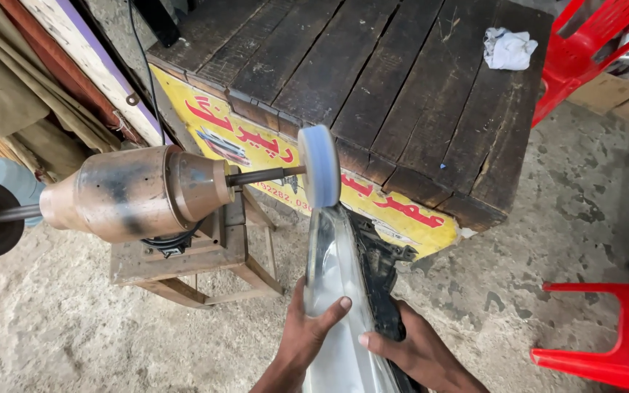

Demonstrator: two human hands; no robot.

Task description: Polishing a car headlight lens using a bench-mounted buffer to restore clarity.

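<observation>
Now two hands (307, 335) (420, 353) hold one headlight (333, 269) (upright).

This looks like a small roadside repair workshop: a bench motor (136, 193) with a buffing wheel (319, 166) sits on a low wooden stand (183, 266), beside a rough plank table (373, 80), over a stained concrete floor (518, 276).

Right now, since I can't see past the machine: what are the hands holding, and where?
Both hands grip a car headlight at its near end: left hand, right hand.
</observation>
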